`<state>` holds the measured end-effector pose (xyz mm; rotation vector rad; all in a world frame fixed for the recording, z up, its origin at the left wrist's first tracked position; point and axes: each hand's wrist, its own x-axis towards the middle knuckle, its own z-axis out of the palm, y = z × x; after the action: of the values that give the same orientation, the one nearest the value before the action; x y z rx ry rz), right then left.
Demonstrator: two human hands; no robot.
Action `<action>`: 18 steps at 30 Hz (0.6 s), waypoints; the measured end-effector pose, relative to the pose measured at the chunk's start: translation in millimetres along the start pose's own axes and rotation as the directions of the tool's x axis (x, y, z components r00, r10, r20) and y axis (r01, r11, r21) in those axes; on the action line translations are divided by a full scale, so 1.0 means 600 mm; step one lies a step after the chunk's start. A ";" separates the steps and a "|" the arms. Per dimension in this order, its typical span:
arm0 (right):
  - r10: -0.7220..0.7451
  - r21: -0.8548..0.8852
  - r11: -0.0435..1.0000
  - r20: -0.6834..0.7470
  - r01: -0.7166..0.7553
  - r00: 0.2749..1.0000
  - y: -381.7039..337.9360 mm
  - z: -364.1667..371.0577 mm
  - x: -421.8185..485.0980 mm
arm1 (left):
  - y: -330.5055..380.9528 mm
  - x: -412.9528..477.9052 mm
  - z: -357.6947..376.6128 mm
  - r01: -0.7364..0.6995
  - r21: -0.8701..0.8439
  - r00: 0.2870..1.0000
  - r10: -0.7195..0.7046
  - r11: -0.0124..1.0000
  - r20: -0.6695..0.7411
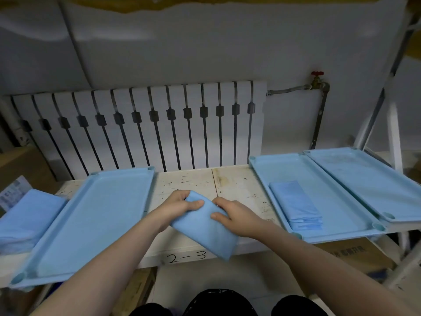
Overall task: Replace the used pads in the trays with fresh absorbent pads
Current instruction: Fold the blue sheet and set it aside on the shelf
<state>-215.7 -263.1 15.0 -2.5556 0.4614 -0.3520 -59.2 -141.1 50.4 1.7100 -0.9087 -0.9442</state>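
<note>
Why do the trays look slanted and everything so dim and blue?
Head view: the wide-angle lens splays the left tray and far-right tray outward and fans the radiator bars; the light is dim and bluish, without glare; the corners look soft, while the left hand and right hand gripping the pad look fairly sharp.

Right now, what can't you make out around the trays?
Head view: far-right tray is cut off by the right edge.
Head view: pad stack runs off the left edge.
Head view: print on the packet behind it is blurred.
Head view: left hand and right hand cover the upper end of the folded pad.
</note>
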 end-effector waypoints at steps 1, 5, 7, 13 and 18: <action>0.025 0.010 1.000 -0.035 -0.024 0.999 0.001 -0.002 0.001 | -0.001 0.001 -0.002 -0.014 -0.029 0.999 0.012 0.999 -0.039; 0.141 0.196 0.975 -0.188 -0.104 0.972 0.007 -0.010 0.005 | -0.010 0.001 -0.005 0.051 -0.165 0.970 -0.089 0.985 -0.226; 0.221 0.374 0.920 -0.240 -0.120 0.945 0.005 -0.015 0.007 | -0.014 -0.002 0.006 0.119 -0.262 0.981 -0.154 0.958 -0.120; 0.337 0.719 0.662 -0.035 -0.211 0.941 -0.003 -0.030 0.002 | 0.009 0.002 0.047 0.003 -0.487 0.994 -0.056 0.873 -0.094; 0.346 0.687 0.667 0.056 -0.288 0.937 0.033 -0.023 -0.022 | 0.008 0.012 0.052 -0.007 -0.547 0.980 -0.103 0.837 -0.171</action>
<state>-237.3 -280.0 13.9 -1.6930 0.6521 -0.4032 -84.6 -160.4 45.7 1.3007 -0.4066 -0.9391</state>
